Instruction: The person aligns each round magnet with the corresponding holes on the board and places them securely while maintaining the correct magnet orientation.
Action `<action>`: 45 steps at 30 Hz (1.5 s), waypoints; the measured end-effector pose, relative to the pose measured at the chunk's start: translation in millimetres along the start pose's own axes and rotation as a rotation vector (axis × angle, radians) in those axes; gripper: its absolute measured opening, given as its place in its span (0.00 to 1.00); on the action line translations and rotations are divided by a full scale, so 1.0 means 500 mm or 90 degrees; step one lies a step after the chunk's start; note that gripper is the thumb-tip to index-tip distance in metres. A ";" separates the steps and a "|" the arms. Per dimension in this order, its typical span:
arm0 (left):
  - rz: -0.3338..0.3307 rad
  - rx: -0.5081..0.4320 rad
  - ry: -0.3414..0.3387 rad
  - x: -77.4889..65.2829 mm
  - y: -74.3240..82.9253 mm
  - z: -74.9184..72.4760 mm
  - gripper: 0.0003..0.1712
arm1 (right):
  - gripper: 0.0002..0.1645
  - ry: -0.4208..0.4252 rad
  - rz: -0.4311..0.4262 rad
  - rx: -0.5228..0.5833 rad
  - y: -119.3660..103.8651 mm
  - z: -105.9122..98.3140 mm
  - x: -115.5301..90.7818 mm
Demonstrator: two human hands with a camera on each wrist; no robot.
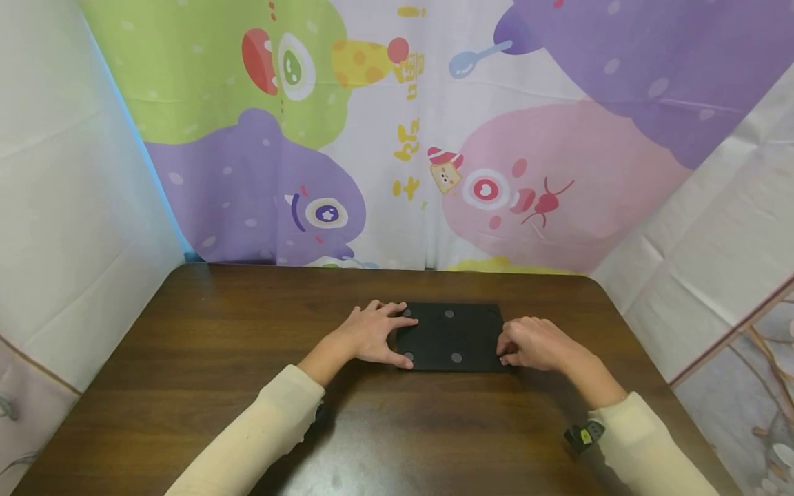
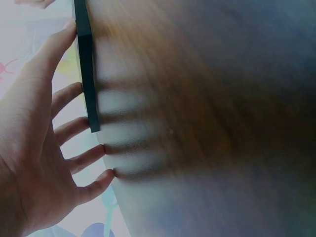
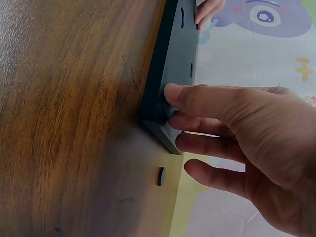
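Note:
A thin black rectangular panel [image 1: 434, 337] lies flat on the table, with several round grey pads [image 1: 456, 357] on its upper face. My left hand [image 1: 372, 334] spreads its fingers over the panel's left end, thumb at the near corner. At the near right corner is my right hand [image 1: 533, 344], its thumb and index finger pinching a round pad [image 3: 171, 109], mostly hidden under the thumb. The other fingers of that hand reach past the panel's right edge. A small dark disc [image 3: 161, 176] lies on the table just beyond that edge in the right wrist view.
The brown wooden table [image 1: 248, 399] has rounded far corners. Behind it hangs a curtain [image 1: 384, 138] printed with cartoon creatures, and pale fabric walls [image 1: 695, 227] stand at both sides.

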State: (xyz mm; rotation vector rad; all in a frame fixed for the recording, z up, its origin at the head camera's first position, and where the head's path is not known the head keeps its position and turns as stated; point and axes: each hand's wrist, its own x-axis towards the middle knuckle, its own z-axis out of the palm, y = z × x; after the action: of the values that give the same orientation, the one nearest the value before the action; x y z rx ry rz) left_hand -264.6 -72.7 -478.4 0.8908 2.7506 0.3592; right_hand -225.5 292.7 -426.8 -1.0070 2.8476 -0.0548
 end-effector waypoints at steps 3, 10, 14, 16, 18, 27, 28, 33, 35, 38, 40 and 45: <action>0.001 -0.003 0.000 0.004 -0.004 0.001 0.57 | 0.04 0.001 -0.002 -0.002 0.000 0.000 0.001; -0.006 0.014 -0.002 -0.010 0.018 -0.019 0.55 | 0.04 0.001 -0.006 0.000 0.002 -0.001 0.000; -0.012 0.023 -0.006 -0.013 0.021 -0.021 0.54 | 0.03 -0.003 -0.008 0.002 0.002 -0.002 0.001; -0.011 0.017 -0.003 -0.012 0.019 -0.019 0.55 | 0.03 -0.004 -0.007 0.004 0.002 -0.002 0.001; -0.008 -0.002 0.005 -0.008 0.012 -0.012 0.55 | 0.03 -0.004 -0.006 0.005 0.001 -0.002 0.000; 0.002 -0.016 0.009 0.009 -0.013 0.012 0.57 | 0.04 -0.005 0.003 0.011 0.002 -0.003 0.001; 0.001 -0.017 0.007 0.009 -0.012 0.012 0.57 | 0.04 -0.002 0.003 0.010 0.002 -0.005 0.001; -0.002 -0.009 0.003 0.002 -0.003 0.004 0.56 | 0.06 0.019 0.007 0.004 0.005 -0.011 0.001; -0.005 -0.002 0.000 -0.005 0.005 -0.003 0.55 | 0.06 0.022 0.013 0.002 0.006 -0.014 0.000; -0.006 0.009 -0.003 -0.011 0.013 -0.010 0.54 | 0.07 0.024 0.025 -0.004 0.007 -0.017 0.001; -0.011 0.013 -0.006 -0.019 0.024 -0.019 0.53 | 0.08 0.026 0.031 -0.005 0.007 -0.018 0.000; -0.017 0.017 -0.010 -0.018 0.026 -0.020 0.53 | 0.08 0.036 0.032 0.002 0.011 -0.019 -0.003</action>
State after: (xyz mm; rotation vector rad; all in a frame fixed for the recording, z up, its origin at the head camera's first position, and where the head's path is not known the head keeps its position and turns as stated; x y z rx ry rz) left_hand -253.2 -69.6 -464.0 0.8577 2.7566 0.3095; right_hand -229.1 297.8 -417.8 -0.9481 2.9217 -0.0835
